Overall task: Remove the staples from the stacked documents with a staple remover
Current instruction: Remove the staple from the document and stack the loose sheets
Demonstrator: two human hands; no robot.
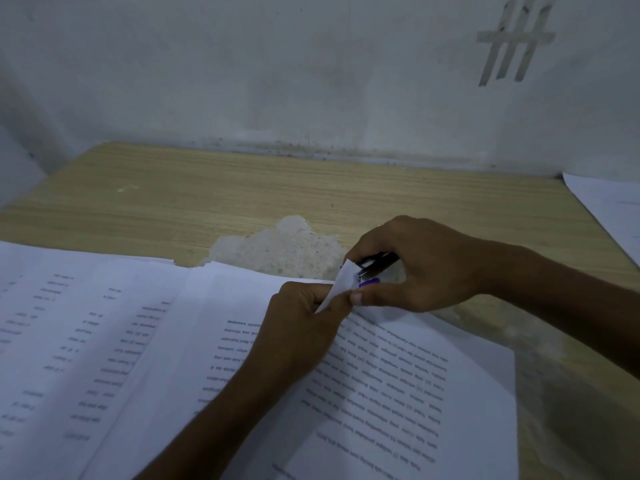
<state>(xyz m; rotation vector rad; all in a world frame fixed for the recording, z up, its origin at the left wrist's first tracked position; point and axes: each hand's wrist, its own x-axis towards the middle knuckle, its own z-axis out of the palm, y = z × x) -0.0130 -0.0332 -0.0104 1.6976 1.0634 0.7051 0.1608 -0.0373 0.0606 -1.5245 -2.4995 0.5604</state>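
A printed document (391,382) lies on top of the paper stack in front of me, its far right corner (341,284) folded up. My left hand (304,323) pinches that lifted corner between thumb and fingers. My right hand (419,265) grips a staple remover (375,266) with dark metal jaws and a purple grip, and its jaws sit against the raised corner. The staple itself is hidden by the paper and my fingers.
More printed sheets (86,341) spread out to the left on the wooden desk (207,195). A worn patch (284,247) in the desk surface lies just beyond the stack. Another sheet (613,209) lies at the far right. A wall (277,81) backs the desk.
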